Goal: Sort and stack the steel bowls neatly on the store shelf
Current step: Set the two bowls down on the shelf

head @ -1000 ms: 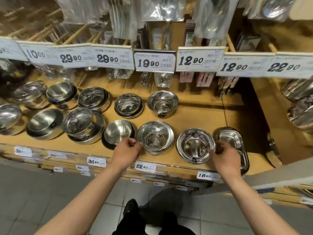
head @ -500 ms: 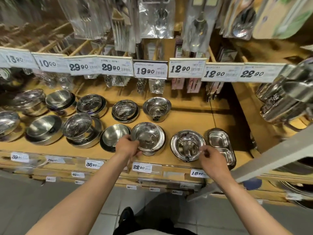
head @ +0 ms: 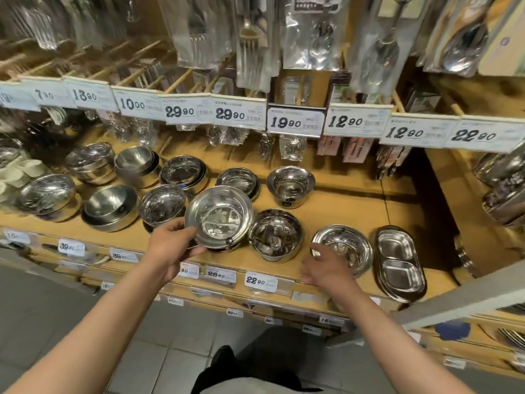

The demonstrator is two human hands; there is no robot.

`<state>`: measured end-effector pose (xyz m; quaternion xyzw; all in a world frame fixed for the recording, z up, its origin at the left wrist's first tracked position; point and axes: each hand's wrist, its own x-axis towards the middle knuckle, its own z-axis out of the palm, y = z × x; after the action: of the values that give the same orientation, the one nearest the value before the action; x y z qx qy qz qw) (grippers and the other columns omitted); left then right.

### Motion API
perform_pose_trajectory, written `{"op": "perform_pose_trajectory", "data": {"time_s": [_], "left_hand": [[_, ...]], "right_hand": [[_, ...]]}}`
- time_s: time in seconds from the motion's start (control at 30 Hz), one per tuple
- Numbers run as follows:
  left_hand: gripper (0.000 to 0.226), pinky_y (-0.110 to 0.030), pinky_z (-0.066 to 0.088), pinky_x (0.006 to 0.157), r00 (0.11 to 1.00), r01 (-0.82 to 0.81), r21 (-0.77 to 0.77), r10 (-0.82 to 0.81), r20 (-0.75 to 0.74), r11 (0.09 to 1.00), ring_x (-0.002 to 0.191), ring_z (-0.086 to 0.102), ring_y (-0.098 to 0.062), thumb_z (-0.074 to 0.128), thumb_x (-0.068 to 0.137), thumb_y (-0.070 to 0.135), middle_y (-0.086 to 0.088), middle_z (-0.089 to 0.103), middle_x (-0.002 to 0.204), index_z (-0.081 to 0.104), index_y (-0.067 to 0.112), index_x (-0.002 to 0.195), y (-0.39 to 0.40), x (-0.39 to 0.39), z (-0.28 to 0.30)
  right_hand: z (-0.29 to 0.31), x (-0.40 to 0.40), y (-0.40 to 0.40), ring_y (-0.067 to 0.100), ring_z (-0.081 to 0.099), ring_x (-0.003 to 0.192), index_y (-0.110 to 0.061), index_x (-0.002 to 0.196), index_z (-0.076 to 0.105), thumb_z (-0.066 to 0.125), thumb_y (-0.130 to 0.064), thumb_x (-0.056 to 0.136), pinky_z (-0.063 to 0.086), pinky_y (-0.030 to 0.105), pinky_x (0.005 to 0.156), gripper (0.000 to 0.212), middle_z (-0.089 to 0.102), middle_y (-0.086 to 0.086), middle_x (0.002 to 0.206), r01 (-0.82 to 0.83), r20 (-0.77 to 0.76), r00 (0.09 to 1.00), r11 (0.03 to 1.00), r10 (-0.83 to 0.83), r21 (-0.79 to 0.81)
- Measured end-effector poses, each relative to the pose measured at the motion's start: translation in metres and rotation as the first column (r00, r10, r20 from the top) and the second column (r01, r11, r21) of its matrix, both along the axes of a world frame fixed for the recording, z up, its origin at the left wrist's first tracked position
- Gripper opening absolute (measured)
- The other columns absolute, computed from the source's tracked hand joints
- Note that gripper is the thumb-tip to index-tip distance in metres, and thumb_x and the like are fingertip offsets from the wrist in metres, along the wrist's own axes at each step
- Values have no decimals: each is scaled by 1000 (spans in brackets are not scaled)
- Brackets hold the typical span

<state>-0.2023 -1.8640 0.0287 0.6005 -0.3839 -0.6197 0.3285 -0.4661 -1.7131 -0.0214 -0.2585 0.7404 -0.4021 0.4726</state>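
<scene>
My left hand (head: 170, 250) grips the near-left rim of a shiny steel bowl (head: 218, 216) and holds it lifted and tilted above the front row of the wooden shelf (head: 341, 211). To its right a smaller deep bowl (head: 275, 236) stands on the shelf. My right hand (head: 326, 265) hovers with loosely spread fingers at the near rim of another steel bowl (head: 345, 248), holding nothing. More steel bowls, some stacked, fill the shelf to the left (head: 112, 207) and behind (head: 290, 186).
A two-compartment steel dish (head: 397, 261) lies at the right end of the front row. Price tags (head: 295, 122) and packed cutlery (head: 312, 32) hang above the bowls. Steel containers (head: 502, 183) sit on the shelf to the right. A grey bar (head: 460, 300) crosses the lower right.
My left hand has lifted the wide bowl off the shelf and carried it left, uncovering a smaller bowl. My right hand has let go of its bowl's rim and opened. The view has shifted.
</scene>
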Motion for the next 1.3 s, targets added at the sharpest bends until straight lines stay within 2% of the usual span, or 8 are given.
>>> {"op": "perform_pose_trajectory", "data": {"time_s": [0.23,0.4,0.47,0.7,0.83,1.03,1.2,1.3], "left_hand": [[17,-21,58,47,1000,14,37,-14,16,999,60,74,-17,58,93,-8,-6,77,71,69,4,97,-13,48,-2],[21,-25,61,52,999,31,80,-33,23,996,71,75,-21,60,91,-10,-12,79,84,74,5,99,-24,67,-8],[21,-23,60,49,998,60,95,-62,18,994,69,76,-21,60,92,-9,-11,79,81,72,5,100,-30,69,-7],[18,-25,62,52,978,210,132,-210,-16,969,75,77,-28,61,95,-6,-19,78,97,70,2,108,-58,55,-4],[19,-35,65,66,954,298,130,-299,-11,946,86,77,-29,65,92,-6,-17,79,100,71,3,108,-65,28,-10],[20,-26,60,51,918,393,139,-396,-6,909,70,76,-22,64,94,-3,-10,79,84,68,6,112,-49,-31,-30],[23,-23,55,44,908,409,171,-418,23,896,57,73,-21,64,94,-3,-18,77,87,62,6,115,-26,-73,-49],[31,-34,63,59,900,418,162,-432,62,894,71,76,-25,64,94,-4,-18,76,98,62,3,124,-13,-89,-61]], "right_hand": [[-16,36,-51,16,70,84,-23,155,33,57,-30,102,54,17,52,59,61,3,124,77,-41,996,992,-73,104],[-34,49,-68,32,73,95,-3,149,35,58,-26,101,58,51,92,59,64,8,95,234,-52,972,951,-228,203],[-38,52,-73,34,70,105,-1,146,41,59,-21,100,56,47,97,54,68,16,114,281,-110,958,936,-263,211],[-22,54,-64,31,75,91,-8,120,62,63,-9,98,62,52,86,22,75,10,105,427,18,902,899,-431,97],[8,37,-47,30,77,87,-15,121,60,61,-3,98,65,34,65,26,76,11,99,539,131,834,842,-535,11],[40,-4,-10,22,75,79,-14,108,63,54,0,100,58,21,52,19,72,9,107,653,145,756,751,-639,-98],[35,-25,18,25,78,81,-15,129,52,52,-2,102,64,26,60,30,69,7,113,690,193,718,720,-669,-72],[30,-35,29,20,78,73,-9,144,48,54,-2,101,65,30,63,44,68,9,120,692,198,714,721,-672,-47]]}}
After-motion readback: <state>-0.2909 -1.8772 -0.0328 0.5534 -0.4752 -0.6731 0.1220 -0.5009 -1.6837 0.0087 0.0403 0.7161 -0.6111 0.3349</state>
